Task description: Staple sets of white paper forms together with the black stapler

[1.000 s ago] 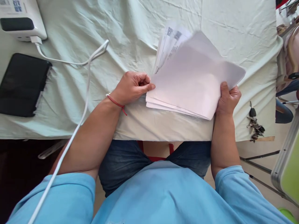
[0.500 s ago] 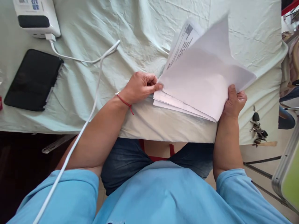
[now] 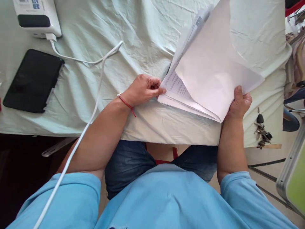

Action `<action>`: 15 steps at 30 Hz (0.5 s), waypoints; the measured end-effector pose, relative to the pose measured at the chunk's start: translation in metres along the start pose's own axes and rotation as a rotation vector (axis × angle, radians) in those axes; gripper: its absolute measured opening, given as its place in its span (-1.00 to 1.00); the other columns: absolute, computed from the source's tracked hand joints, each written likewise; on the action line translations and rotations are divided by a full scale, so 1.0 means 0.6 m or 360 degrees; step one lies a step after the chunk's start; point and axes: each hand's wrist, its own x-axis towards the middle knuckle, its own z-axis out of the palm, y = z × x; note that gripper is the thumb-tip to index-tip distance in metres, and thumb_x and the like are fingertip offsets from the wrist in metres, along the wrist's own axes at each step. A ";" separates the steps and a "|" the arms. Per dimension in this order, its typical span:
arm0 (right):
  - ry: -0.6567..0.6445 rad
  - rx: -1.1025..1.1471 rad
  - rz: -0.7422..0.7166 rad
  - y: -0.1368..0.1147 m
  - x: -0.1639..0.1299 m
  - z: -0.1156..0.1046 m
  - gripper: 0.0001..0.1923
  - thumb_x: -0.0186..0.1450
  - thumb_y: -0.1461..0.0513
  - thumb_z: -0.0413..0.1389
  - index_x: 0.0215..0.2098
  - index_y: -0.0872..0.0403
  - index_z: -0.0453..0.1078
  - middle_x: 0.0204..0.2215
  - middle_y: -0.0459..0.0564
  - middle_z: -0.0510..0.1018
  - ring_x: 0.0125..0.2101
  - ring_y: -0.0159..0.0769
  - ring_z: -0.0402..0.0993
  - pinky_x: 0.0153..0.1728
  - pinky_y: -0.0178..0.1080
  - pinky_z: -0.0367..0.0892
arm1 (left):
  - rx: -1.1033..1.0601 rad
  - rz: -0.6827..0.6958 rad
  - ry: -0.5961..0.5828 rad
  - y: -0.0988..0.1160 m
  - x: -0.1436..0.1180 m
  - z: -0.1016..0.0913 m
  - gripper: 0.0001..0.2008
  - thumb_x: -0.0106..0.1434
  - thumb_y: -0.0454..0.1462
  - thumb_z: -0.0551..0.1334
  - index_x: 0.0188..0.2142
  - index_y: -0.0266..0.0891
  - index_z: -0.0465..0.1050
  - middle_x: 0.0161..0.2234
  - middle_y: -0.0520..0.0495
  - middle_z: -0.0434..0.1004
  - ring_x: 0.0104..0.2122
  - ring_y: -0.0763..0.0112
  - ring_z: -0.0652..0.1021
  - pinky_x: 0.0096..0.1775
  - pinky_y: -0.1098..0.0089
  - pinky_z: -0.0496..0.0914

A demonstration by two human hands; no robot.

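Note:
Several white paper sheets (image 3: 207, 73) fan out above the cloth-covered table near its front edge, with the top sheet curled up and blank on the side I see. Printed text shows on a sheet beneath it, toward the left. My left hand (image 3: 145, 89), with a red string bracelet (image 3: 125, 103) at the wrist, pinches the papers' lower left corner between thumb and fingers. At the right edge my right hand (image 3: 239, 103) grips the sheets, thumb on top and the other fingers mostly hidden behind.
A black tablet-like device (image 3: 33, 81) lies at the left. Behind it, a white box-shaped device (image 3: 38, 19) has a white cable (image 3: 95, 108) running across my left arm. A bunch of keys (image 3: 262, 132) rests near the right front edge of the tablecloth (image 3: 143, 38).
The top sheet has lifted away from my left hand and curled toward the right, uncovering printed text beneath. Both hands stay nearly in place, still holding the papers.

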 end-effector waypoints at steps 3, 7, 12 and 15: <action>-0.0002 -0.0058 -0.0038 0.009 0.001 0.004 -0.64 0.37 -0.06 0.60 -0.24 -0.06 0.65 -0.20 0.06 0.84 0.03 -0.08 0.78 0.29 -0.05 0.76 | -0.0020 0.0018 -0.0007 0.002 0.000 -0.002 -0.51 0.47 0.03 0.42 -0.53 -0.13 0.50 -0.56 0.02 0.44 -0.49 0.42 0.33 -0.38 0.29 0.18; 0.0036 -0.0087 -0.0041 0.008 -0.003 0.008 -0.64 0.35 -0.07 0.60 -0.22 -0.05 0.65 -0.19 0.09 0.84 0.02 -0.04 0.78 0.25 0.00 0.77 | -0.0107 0.0010 0.0070 0.005 -0.003 -0.004 -0.36 0.50 0.07 0.48 -0.57 -0.11 0.30 -0.60 0.06 0.21 -0.51 0.43 0.21 -0.44 0.28 0.10; -0.0030 -0.0105 -0.0036 0.003 -0.011 0.011 -0.65 0.37 -0.07 0.58 -0.20 -0.05 0.67 -0.20 0.05 0.85 0.00 -0.05 0.76 0.27 0.03 0.75 | -0.0266 -0.0011 0.0012 0.005 -0.005 -0.007 -0.63 0.29 -0.08 0.60 -0.46 -0.14 0.53 -0.49 0.06 0.39 -0.46 0.44 0.30 -0.41 0.32 0.19; -0.0009 -0.0093 -0.0021 0.003 -0.012 0.012 -0.62 0.35 -0.08 0.61 -0.16 -0.01 0.72 -0.15 0.09 0.87 -0.04 -0.08 0.74 0.21 0.01 0.77 | -0.0225 -0.0064 -0.0110 0.004 -0.004 -0.012 -0.74 0.18 -0.12 0.64 -0.36 -0.16 0.66 -0.43 0.04 0.50 -0.41 0.40 0.42 -0.34 0.33 0.31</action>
